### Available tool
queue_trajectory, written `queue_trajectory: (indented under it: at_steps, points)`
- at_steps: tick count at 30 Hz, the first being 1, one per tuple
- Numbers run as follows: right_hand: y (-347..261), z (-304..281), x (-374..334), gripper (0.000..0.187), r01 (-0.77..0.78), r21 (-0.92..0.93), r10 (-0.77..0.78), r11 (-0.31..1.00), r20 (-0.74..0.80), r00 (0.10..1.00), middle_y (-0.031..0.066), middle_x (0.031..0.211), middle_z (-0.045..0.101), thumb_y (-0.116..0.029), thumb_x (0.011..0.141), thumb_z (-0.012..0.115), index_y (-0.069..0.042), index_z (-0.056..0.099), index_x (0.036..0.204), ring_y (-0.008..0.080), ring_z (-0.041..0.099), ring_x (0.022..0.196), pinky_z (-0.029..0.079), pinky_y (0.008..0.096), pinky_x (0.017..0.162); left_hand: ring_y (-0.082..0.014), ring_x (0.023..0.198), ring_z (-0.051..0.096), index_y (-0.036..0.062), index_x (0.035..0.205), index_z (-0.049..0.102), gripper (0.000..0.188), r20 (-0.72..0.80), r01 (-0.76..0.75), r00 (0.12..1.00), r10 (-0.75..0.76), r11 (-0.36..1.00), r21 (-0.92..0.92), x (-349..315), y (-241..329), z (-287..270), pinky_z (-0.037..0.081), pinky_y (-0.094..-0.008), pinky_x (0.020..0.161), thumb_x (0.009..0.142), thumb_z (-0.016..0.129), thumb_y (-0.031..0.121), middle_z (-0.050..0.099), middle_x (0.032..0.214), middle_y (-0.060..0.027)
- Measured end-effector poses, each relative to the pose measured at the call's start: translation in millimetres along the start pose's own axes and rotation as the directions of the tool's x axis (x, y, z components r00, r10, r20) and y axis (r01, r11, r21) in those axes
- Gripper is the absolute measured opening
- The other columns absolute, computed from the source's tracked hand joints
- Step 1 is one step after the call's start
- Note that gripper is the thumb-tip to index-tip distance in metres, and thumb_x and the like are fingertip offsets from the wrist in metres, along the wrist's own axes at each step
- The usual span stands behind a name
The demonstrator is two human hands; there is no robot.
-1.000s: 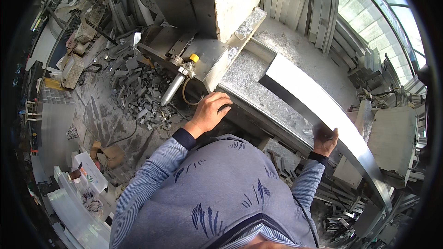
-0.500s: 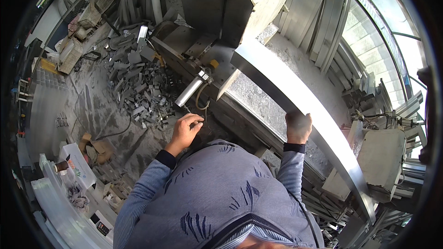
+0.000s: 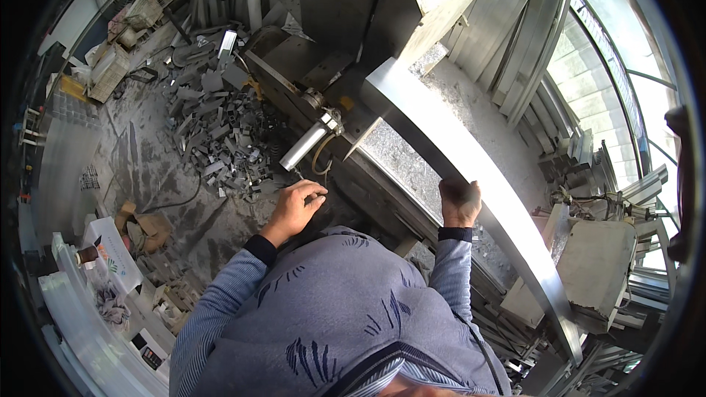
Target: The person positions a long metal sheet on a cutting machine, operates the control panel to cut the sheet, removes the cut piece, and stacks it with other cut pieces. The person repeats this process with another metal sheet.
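Observation:
My right hand [image 3: 461, 204] is closed on the near edge of a long, shiny metal profile [image 3: 471, 148]. The profile runs from the machine at the upper middle down to the lower right, its bend partly due to the lens. Its far end rests by the dark cutting area under the pale machine housing [image 3: 445, 4]. My left hand [image 3: 296, 210] has its fingers curled together, thumb near the index finger; whether it pinches something small cannot be made out. Just beyond it is a silver pneumatic cylinder [image 3: 305, 145] with a hose, apart from the hand.
A heap of metal offcuts [image 3: 220, 132] covers the floor at left. Long profiles [image 3: 500, 18] lean at the back right. A pale machine block [image 3: 599, 265] stands at right. At lower left are a white box [image 3: 114, 254] and a calculator [image 3: 149, 353].
The metal profile has slid to the left, its end deeper in the machine, and my right hand has moved left with it. My left hand stays by the cylinder. The view has shifted slightly.

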State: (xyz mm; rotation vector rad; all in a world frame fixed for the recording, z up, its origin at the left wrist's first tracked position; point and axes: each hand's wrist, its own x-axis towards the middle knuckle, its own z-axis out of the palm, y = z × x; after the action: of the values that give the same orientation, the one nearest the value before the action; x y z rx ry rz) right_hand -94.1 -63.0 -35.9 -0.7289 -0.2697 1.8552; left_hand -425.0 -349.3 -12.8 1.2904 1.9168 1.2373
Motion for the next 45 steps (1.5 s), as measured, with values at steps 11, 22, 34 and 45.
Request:
queue_trajectory:
  at_steps: [11, 22, 34, 45]
  points:
    - [30.8, 17.7, 14.8, 0.021, -0.026, 0.013, 0.027, 1.0, -0.067, 0.997, 0.0158, 0.106, 0.076, -0.023, 0.093, 0.076, -0.005, 0.072, 0.104, 0.0365, 0.072, 0.101, 0.057, 0.0534, 0.096, -0.0228, 0.088, 0.073, 0.0019, 0.108, 0.076, 0.016, 0.034, -0.007, 0.999, 0.006, 1.0, 0.016, 14.7, 10.2, 5.4, 0.059, -0.0342, 0.079, 0.093, 0.076, 0.006, 0.075, 0.106, -0.0105]
    - [50.9, 34.3, 19.9, 0.015, -0.09, 0.08, 0.087, 0.993, 0.048, 0.995, 0.0145, 0.1, 0.077, -0.02, 0.091, 0.079, -0.006, 0.074, 0.096, 0.0342, 0.072, 0.097, 0.056, 0.0503, 0.097, -0.021, 0.088, 0.073, 0.0017, 0.109, 0.076, 0.017, 0.137, -0.021, 0.99, 0.025, 0.999, -0.028, 36.2, 16.1, 22.9, 0.059, -0.0338, 0.081, 0.093, 0.077, 0.006, 0.075, 0.107, -0.011]
    - [58.6, 31.4, 29.8, 0.017, -0.138, 0.028, 0.136, 0.99, 0.057, 0.989, 0.0131, 0.106, 0.078, -0.022, 0.092, 0.079, -0.007, 0.076, 0.1, 0.0326, 0.073, 0.102, 0.057, 0.0508, 0.098, -0.0219, 0.087, 0.073, 0.0028, 0.107, 0.075, 0.015, 0.224, -0.044, 0.973, 0.047, 0.999, -0.017, 64.2, 31.6, 36.7, 0.059, -0.0344, 0.081, 0.094, 0.077, 0.009, 0.074, 0.103, -0.0083]
    - [53.1, 29.6, 20.1, 0.033, -0.245, -0.168, 0.242, 0.955, -0.041, 0.97, 0.0064, 0.103, 0.074, -0.045, 0.093, 0.08, -0.015, 0.071, 0.103, 0.0278, 0.069, 0.1, 0.053, 0.0459, 0.091, -0.0271, 0.124, 0.061, 0.0103, 0.116, 0.075, 0.031, 0.284, -0.635, 0.768, 0.575, 0.74, 0.219, 162.4, 89.9, 85.8, 0.049, -0.0413, 0.109, 0.086, 0.081, 0.015, 0.065, 0.13, -0.0049]
